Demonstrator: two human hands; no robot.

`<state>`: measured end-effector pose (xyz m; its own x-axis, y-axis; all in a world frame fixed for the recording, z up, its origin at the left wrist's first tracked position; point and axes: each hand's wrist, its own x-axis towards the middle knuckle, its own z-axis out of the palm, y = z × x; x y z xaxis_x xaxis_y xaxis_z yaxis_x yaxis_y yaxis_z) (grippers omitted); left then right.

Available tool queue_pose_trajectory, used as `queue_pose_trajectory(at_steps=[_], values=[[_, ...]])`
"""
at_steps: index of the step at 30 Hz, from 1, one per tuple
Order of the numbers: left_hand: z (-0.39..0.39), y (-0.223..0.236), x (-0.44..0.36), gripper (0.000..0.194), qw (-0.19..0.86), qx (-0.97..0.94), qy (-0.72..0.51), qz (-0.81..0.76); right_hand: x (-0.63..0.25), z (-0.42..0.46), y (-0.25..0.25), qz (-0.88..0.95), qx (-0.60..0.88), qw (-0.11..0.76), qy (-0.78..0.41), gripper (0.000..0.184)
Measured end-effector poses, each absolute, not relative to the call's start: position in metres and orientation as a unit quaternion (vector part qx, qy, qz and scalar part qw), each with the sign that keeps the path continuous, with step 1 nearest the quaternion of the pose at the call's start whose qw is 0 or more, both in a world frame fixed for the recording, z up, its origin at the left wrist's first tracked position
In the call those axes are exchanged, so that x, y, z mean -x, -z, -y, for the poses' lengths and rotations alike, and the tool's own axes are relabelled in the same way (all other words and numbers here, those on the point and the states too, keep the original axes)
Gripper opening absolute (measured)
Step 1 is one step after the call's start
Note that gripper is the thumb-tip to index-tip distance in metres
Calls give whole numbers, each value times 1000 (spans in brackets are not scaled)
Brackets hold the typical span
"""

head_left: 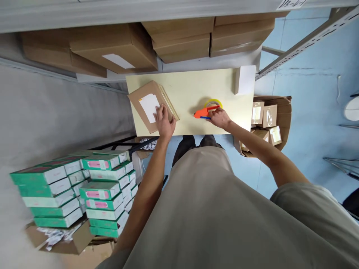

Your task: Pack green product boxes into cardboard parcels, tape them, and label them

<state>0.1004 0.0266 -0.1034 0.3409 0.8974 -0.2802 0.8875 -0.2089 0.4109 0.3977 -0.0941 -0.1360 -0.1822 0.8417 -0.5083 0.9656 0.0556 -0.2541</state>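
Note:
My left hand is at the near right corner of a brown cardboard box, its fingers bent over the top and edge. A white label lies on the box's upper face, partly under my fingertips. The box sits askew on the left part of a cream tabletop. In my right hand is an orange tape dispenser with a blue lever and a yellow-rimmed tape roll, held over the table right of the box. My right fingers are closed round its handle.
A small white box stands at the table's far right corner. Behind the table, large cartons line a shelf. To the right, an open carton holds several small taped boxes. Green and white boxes are stacked at lower left.

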Motion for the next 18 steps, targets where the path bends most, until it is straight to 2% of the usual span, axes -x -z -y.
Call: queue_pose_trajectory(at_steps=[3, 8, 12, 18], values=[[-21, 101, -99, 82, 259, -784, -14, -564, -389, 59, 125, -723, -633, 107, 253, 67], [-15, 99, -100, 81, 266, -784, -21, -561, -336, 17, 106, -692, -658, 77, 285, 60], [-13, 100, -101, 81, 268, -782, -28, -562, -305, 5, 99, -671, -675, 61, 300, 50], [-13, 98, -104, 82, 271, -780, -39, -563, -280, -3, 95, -655, -688, 76, 304, 43]])
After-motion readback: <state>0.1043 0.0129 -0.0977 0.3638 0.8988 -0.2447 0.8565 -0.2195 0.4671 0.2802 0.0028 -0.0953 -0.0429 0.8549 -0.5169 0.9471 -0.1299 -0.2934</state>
